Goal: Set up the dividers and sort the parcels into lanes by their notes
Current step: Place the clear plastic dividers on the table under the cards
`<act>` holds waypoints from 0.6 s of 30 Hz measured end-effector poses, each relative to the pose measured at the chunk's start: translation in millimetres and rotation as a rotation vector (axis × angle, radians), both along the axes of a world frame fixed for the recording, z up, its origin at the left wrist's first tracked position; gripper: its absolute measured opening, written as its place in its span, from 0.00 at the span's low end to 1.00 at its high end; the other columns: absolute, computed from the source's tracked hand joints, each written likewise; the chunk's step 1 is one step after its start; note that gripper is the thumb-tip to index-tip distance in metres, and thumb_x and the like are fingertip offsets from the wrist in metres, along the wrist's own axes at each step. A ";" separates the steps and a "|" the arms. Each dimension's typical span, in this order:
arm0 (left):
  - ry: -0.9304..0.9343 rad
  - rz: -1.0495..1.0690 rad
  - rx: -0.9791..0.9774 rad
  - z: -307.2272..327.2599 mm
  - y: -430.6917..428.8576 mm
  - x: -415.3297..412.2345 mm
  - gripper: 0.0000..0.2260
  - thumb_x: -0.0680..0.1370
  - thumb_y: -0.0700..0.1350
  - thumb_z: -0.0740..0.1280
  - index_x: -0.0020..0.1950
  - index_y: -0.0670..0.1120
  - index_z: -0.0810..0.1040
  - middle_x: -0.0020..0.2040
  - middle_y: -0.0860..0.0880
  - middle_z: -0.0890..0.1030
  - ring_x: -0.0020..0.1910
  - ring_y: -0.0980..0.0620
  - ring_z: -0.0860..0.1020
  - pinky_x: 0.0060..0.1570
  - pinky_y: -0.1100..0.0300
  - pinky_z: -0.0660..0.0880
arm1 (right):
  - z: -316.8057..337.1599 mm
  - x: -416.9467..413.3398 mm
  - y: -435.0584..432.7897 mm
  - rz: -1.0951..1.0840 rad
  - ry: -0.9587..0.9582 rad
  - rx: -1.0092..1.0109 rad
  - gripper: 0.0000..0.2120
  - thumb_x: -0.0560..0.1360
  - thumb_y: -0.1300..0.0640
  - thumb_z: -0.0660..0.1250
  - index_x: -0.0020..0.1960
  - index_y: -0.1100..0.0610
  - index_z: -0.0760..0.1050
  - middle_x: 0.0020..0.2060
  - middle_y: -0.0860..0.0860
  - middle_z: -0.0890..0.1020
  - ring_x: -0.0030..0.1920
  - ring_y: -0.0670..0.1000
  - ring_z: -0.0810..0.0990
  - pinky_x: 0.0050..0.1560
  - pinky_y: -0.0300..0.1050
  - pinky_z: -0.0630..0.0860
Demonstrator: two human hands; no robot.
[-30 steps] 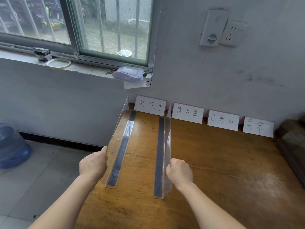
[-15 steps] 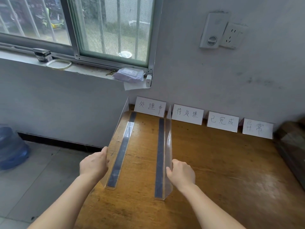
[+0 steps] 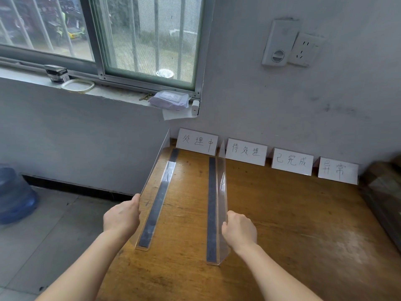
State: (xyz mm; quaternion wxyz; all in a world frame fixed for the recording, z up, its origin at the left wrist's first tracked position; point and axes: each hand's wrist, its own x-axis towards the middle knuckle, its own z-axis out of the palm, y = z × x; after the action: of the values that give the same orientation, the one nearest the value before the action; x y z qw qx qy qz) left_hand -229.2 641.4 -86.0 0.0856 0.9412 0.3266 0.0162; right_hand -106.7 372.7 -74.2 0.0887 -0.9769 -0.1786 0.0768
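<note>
- The left divider (image 3: 159,200), a clear L-shaped sheet with a dark strip along its base, lies along the left edge of the table (image 3: 282,213), with its upright pane on the outer side leaning out over the floor
- The right divider (image 3: 212,209), of the same make, stands just beside it on the tabletop, with its pane upright on the right of its strip; the two run roughly side by side from the near end towards the wall, a lane of bare wood between them
- The left hand (image 3: 121,216) grips the near end of the left divider's pane, fingers curled over its top edge
- The right hand (image 3: 238,229) pinches the near end of the right divider's pane, fingers curled round the edge
- Four white cards with handwritten characters lean against the wall at the far edge: the leftmost card (image 3: 197,141) sits between the dividers' far ends, then the second card (image 3: 245,151), third card (image 3: 291,161) and fourth card (image 3: 337,170) to its right
- A dark brown shape (image 3: 384,192) at the table's right edge is too blurred to name
- Above, a white packet (image 3: 170,99) rests on the window sill (image 3: 108,92), and a socket (image 3: 306,49) is on the wall
- A blue water jug (image 3: 15,196) stands on the floor at far left
</note>
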 end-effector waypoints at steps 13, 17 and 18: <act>-0.008 0.013 -0.029 6.6 -1.7 2.7 0.13 0.81 0.50 0.57 0.65 0.51 0.69 0.50 0.52 0.81 0.44 0.49 0.78 0.36 0.58 0.73 | 0.3 3.7 -4.9 0.007 0.025 0.037 0.09 0.81 0.54 0.61 0.54 0.55 0.77 0.41 0.47 0.79 0.40 0.48 0.79 0.31 0.36 0.71; -0.015 0.024 -0.029 8.3 -2.2 1.6 0.12 0.81 0.51 0.57 0.64 0.52 0.70 0.48 0.53 0.81 0.39 0.51 0.75 0.34 0.59 0.71 | 3.2 3.3 -5.7 0.015 0.026 0.053 0.13 0.81 0.50 0.61 0.60 0.55 0.76 0.49 0.49 0.83 0.45 0.48 0.81 0.37 0.37 0.76; -0.011 0.026 -0.029 8.3 -2.1 1.3 0.12 0.81 0.51 0.57 0.64 0.52 0.69 0.47 0.53 0.81 0.39 0.51 0.75 0.34 0.59 0.71 | 4.2 3.1 -5.9 0.014 0.029 0.052 0.13 0.81 0.49 0.61 0.60 0.55 0.76 0.49 0.49 0.83 0.46 0.48 0.82 0.39 0.38 0.78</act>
State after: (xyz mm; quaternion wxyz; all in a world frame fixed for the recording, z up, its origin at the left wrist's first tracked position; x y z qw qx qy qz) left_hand -227.9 639.3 -77.7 0.1008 0.9354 0.3386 0.0180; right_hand -103.6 366.8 -70.0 0.1161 -0.9718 -0.1862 0.0869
